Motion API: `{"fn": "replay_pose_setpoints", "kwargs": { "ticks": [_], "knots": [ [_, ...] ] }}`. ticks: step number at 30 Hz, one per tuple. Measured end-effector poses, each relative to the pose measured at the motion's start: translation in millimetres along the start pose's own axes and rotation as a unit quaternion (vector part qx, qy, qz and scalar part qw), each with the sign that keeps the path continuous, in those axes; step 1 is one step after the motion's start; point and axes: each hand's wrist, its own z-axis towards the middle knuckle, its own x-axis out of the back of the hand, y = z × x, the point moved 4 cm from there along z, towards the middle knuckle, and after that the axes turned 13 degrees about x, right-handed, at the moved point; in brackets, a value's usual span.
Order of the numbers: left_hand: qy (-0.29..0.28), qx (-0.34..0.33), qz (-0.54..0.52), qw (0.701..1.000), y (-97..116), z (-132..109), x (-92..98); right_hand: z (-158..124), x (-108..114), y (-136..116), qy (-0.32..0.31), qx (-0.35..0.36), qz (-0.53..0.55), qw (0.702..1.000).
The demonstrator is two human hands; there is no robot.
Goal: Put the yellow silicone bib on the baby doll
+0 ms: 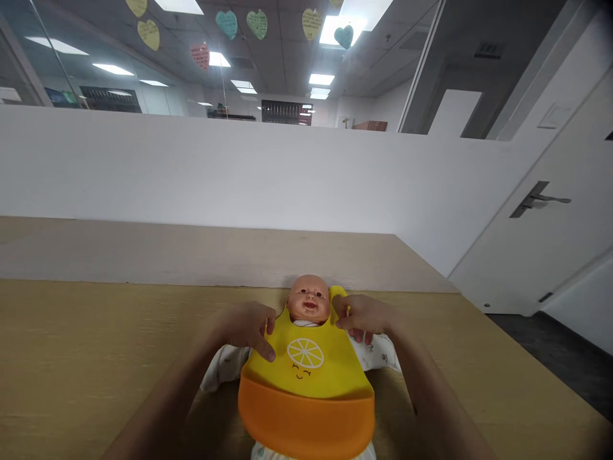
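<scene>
A baby doll (310,301) lies on its back on the table, head toward the wall. Over its chest is a yellow silicone bib (330,367) with a printed lemon slice and an orange catch pocket (306,415) at the bottom. My left hand (249,329) is at the bib's upper left edge, thumb and fingers apart. On the other side, my right hand (364,316) has thumb and index finger on the bib's neck strap (336,291), the other fingers curled below. The strap's end stands up beside the doll's head. White patterned sleeves (378,353) show on both sides.
The wooden table (119,345) meets a paler ledge (191,252) along the white wall (201,169). Above it, heart-shaped notes (257,24) are stuck on glass. A door with a metal handle (536,198) stands at the right, beyond the table edge.
</scene>
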Motion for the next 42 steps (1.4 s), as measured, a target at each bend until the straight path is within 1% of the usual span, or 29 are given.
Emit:
{"fn": "replay_pose_setpoints", "kwargs": {
  "ticks": [1,3,5,7,8,10,12,13,14,15,16,18,20,22,26,29,32,35,38,40,42],
  "knots": [
    [-0.008,0.006,0.014,1.0,1,-3,-0.5,-4,1,-4,-0.005,-0.009,-0.004,1.0],
    [-0.021,0.004,0.03,0.999,6,-12,-2.0,-17,2,-20,-0.007,-0.001,-0.031,0.999],
    [-0.019,-0.024,0.033,0.999,16,-26,-3.2,-34,2,-44,0.013,0.037,-0.093,0.995],
    [-0.011,-0.06,0.032,0.998,27,-41,-3.5,-53,-7,-74,0.036,0.091,-0.16,0.982],
    [-0.011,-0.068,0.03,0.997,31,-48,-3.0,-61,-16,-87,0.042,0.106,-0.183,0.977],
    [-0.008,-0.065,0.027,0.997,32,-56,0.9,-68,-45,-110,0.026,0.116,-0.221,0.968],
    [0.018,-0.047,0.03,0.998,26,-59,9.7,-63,-80,-127,0.003,0.129,-0.278,0.952],
    [0.039,-0.037,0.033,0.998,21,-59,15.6,-57,-99,-132,-0.021,0.136,-0.327,0.935],
    [0.062,-0.029,0.036,0.997,17,-60,21.6,-49,-116,-134,-0.053,0.116,-0.369,0.921],
    [0.08,-0.021,0.036,0.996,13,-60,27.0,-42,-128,-137,-0.037,0.108,-0.391,0.913],
    [0.092,-0.016,0.033,0.995,10,-61,31.5,-36,-137,-139,-0.024,0.105,-0.394,0.913],
    [0.094,-0.017,0.017,0.995,9,-65,36.4,-30,-147,-141,-0.028,0.104,-0.415,0.904],
    [0.081,-0.026,0.0,0.996,12,-69,37.3,-34,-147,-145,-0.051,0.121,-0.436,0.89],
    [0.075,-0.028,-0.007,0.997,15,-71,36.8,-46,-139,-149,-0.072,0.136,-0.44,0.885],
    [0.082,-0.019,0.001,0.996,18,-72,36.5,-74,-116,-157,-0.074,0.127,-0.389,0.91],
    [0.088,-0.017,0.004,0.996,18,-71,36.7,-88,-106,-158,-0.064,0.122,-0.378,0.916],
    [0.084,-0.011,0.006,0.996,19,-70,35.6,-95,-104,-156,-0.057,0.148,-0.377,0.912],
    [0.082,-0.008,0.007,0.997,19,-71,34.4,-97,-105,-153,-0.067,0.177,-0.378,0.907],
    [0.086,-0.014,0.003,0.996,17,-67,31.6,-98,-108,-153,-0.071,0.191,-0.381,0.902],
    [0.085,-0.025,-0.008,0.996,14,-58,26.9,-100,-109,-155,-0.067,0.202,-0.38,0.9],
    [0.08,-0.044,-0.026,0.995,10,-41,19.2,-102,-107,-154,-0.071,0.203,-0.361,0.907]
  ]
}}
